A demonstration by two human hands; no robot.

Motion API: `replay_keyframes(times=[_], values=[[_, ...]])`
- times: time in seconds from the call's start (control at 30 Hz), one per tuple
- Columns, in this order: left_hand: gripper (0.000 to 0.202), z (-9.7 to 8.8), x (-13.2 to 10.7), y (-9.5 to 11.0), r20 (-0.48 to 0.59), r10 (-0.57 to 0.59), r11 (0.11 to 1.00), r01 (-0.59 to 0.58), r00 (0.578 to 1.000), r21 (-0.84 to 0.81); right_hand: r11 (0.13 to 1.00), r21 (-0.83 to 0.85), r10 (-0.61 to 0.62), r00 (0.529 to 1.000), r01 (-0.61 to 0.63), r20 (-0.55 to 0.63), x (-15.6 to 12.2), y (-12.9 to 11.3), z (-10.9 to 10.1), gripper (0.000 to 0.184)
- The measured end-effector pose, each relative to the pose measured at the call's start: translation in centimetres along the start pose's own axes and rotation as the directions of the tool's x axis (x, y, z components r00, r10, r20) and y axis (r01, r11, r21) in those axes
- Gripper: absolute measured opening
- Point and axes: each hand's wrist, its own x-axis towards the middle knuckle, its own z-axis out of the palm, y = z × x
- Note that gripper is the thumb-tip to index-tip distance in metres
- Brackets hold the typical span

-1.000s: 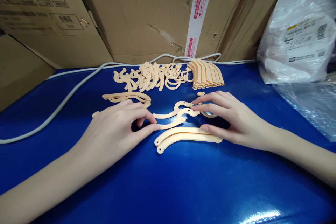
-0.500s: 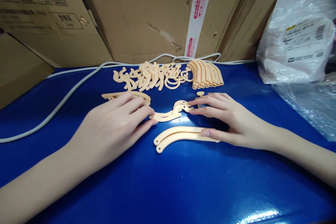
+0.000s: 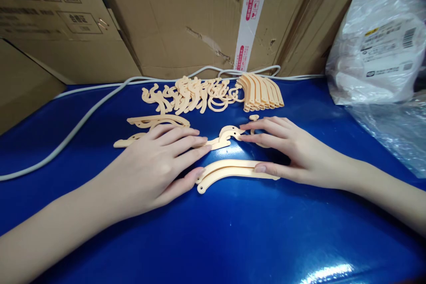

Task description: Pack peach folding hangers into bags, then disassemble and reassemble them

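My left hand (image 3: 163,164) lies palm down with its fingers apart. Its fingertips rest on the left part of two cream hook-shaped pieces (image 3: 229,133), while its thumb touches the left end of a pair of long curved arms (image 3: 229,172), which look like folding hanger parts. My right hand (image 3: 293,148) is spread too: index and middle fingertips touch the hooked end, and the thumb presses on the right part of the curved arms. Another small cream piece (image 3: 254,117) is partly hidden behind its fingers. Left of centre, joined cream strips (image 3: 159,120) and a further strip (image 3: 123,143) stick out beyond my left hand.
At the back of the blue table (image 3: 213,230) are a loose pile of hook pieces (image 3: 191,95) and a neat stack of curved arms (image 3: 262,93). A white cable (image 3: 89,115) runs along the left and rear. Cardboard boxes (image 3: 186,17) and a plastic bag (image 3: 376,44) stand behind.
My left hand has opened from a pinch on the hook pieces, with its thumb lowered to the curved arms. A strip at its left now shows. My right hand has barely moved.
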Motion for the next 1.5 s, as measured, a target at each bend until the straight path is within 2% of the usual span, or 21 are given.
replay_keyframes(times=[0.17,0.77,0.97,1.13,1.3,1.5], values=[[0.041,-0.1,0.0,0.0,0.045,-0.054,0.996,0.057,0.998,-0.066,1.0,0.01,0.006,1.0,-0.006,-0.005,0.0,0.0,0.0,0.05],[0.049,0.3,-0.2,-0.5,0.085,-0.036,0.997,0.041,0.996,-0.061,1.0,0.023,0.02,1.0,-0.02,0.012,-0.1,0.1,0.0,0.055],[0.058,0.6,-0.2,-0.7,0.069,-0.018,0.999,0.021,0.997,-0.046,0.999,0.038,0.037,0.999,-0.037,-0.002,-0.1,0.1,-0.1,0.05],[0.067,0.5,-0.2,-0.8,0.046,-0.012,0.997,0.016,0.999,-0.071,0.997,0.068,0.046,0.996,-0.041,-0.075,-0.1,0.6,-0.5,0.042],[0.059,0.0,-0.2,-0.3,0.008,0.038,0.996,-0.037,0.999,-0.078,0.996,0.051,0.076,0.987,-0.07,-0.14,0.1,1.5,-0.5,0.037],[0.052,-0.3,-0.2,0.5,-0.03,0.067,0.996,-0.068,0.997,-0.053,0.994,-0.079,0.067,0.993,-0.075,-0.1,0.0,2.7,-0.6,0.038]])
